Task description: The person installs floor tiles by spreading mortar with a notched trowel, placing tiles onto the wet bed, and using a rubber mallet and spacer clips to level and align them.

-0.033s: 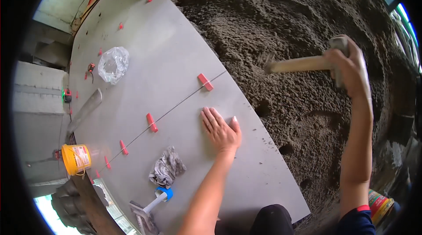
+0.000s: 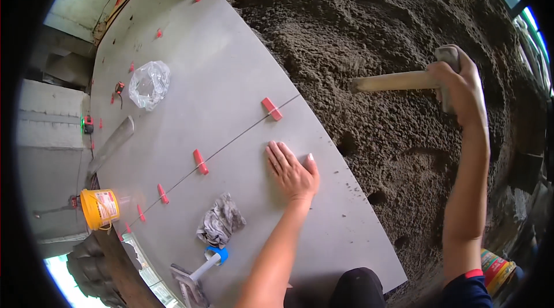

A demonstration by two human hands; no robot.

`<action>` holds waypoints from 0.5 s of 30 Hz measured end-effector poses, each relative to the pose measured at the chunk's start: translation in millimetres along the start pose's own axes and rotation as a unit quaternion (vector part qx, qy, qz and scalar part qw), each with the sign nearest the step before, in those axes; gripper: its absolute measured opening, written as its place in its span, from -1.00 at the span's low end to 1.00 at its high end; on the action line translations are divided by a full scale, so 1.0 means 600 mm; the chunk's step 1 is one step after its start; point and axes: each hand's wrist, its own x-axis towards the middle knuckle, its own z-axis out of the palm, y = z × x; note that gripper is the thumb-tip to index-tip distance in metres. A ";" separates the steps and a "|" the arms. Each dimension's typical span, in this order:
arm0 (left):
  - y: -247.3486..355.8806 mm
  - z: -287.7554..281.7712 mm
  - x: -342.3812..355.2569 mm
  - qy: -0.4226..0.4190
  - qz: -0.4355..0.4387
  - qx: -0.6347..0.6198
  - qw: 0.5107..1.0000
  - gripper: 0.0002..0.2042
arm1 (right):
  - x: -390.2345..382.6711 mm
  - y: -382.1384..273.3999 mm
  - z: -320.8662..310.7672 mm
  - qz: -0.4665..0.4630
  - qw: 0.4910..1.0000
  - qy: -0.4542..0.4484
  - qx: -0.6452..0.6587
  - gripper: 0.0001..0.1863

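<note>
The step in hand looks to be steadying and levelling a large near slab (image 2: 329,244) that meets a far slab (image 2: 225,60), with a mallet (image 2: 398,82) held ready. The left hand (image 2: 296,181) lies palm down on the near slab, its fingers straight, slightly parted, thumb spread wide, with hold of nothing. The fingers of the right hand (image 2: 464,91) are curled closed around the mallet's head, so its wooden handle juts out toward the left fingers and hangs over the mortar bed (image 2: 369,31), apart from the slab; how high, I cannot tell. The next move seems to call for bringing the handle's butt over the slab, clear of the flat left fingers, and tapping lightly near the joint (image 2: 236,136). The near slab lies under and around the left fingers: smooth, matt, plain pale grey, straight-edged, with dark crumbs (image 2: 352,188) scattered right of the thumb. The joint is a thin dark line just beyond the fingertips, bridged by red wedges; the nearest red wedge (image 2: 272,109) sits just ahead of them, another (image 2: 201,162) off to their left. The mallet's handle is pale wood, darker at the butt, and its greyish head is largely covered by the right fingers. A crumpled grey cloth (image 2: 221,221) rests left of the left wrist.
</note>
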 end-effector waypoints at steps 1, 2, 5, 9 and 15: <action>0.005 0.003 0.004 0.003 0.010 -0.010 1.000 -0.20 | 0.006 -0.019 0.039 0.025 0.997 -0.036 -0.071 -0.80; 0.001 0.003 0.009 0.004 -0.002 -0.017 1.000 -0.22 | 0.010 -0.038 0.086 0.044 0.986 -0.078 -0.139 -0.79; -0.008 0.005 0.023 0.015 -0.004 0.000 1.000 -0.20 | 0.048 0.009 0.219 0.072 0.964 -0.085 -0.243 -0.60; 0.000 -0.001 0.063 -0.018 -0.034 -0.057 0.998 -0.21 | 0.056 -0.035 0.240 0.122 0.959 -0.109 -0.232 -0.56; -0.029 -0.016 0.137 -0.028 -0.081 -0.092 0.992 -0.30 | 0.056 -0.070 0.261 0.085 0.937 -0.140 -0.308 -0.57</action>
